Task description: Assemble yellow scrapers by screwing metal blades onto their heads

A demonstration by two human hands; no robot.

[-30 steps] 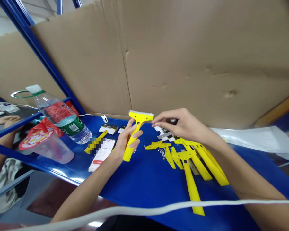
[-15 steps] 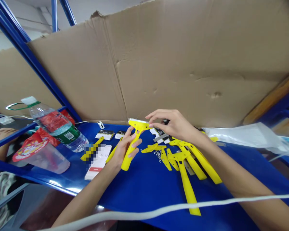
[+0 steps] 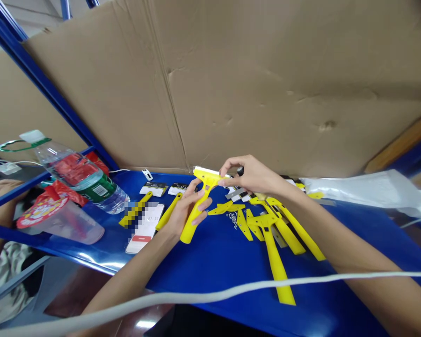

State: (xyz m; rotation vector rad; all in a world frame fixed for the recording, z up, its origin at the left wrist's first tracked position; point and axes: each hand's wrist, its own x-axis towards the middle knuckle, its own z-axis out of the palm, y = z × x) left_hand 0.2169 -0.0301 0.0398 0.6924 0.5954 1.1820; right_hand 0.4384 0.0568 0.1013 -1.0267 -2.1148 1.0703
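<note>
A yellow scraper point(image 3: 191, 225) is upright in my left hand point(image 3: 185, 209), whose fingers wrap round its handle. Its wide head has a pale strip along the top edge. My right hand point(image 3: 250, 177) pinches the right end of that head between thumb and fingers, and a dark, short-ended tool point(image 3: 240, 171) shows inside the same hand. To the right on the blue table lie more yellow scraper handles point(image 3: 275, 262), yellow flat pieces point(image 3: 243, 225) and a small pile of screws point(image 3: 232, 220).
On the left are a water bottle point(image 3: 87, 180), a plastic cup point(image 3: 68, 220), a phone point(image 3: 146, 227) and black cards point(image 3: 154, 188). A cardboard wall point(image 3: 249, 84) stands behind. Clear plastic bags point(image 3: 358, 189) lie at right. A white cable point(image 3: 231, 296) crosses in front. Another person's arm point(image 3: 0, 206) shows at far left.
The camera view has shifted slightly. My right thumb and fingers have closed on the end of the scraper head, and the dark tool shows more clearly. My left hand keeps its hold.
</note>
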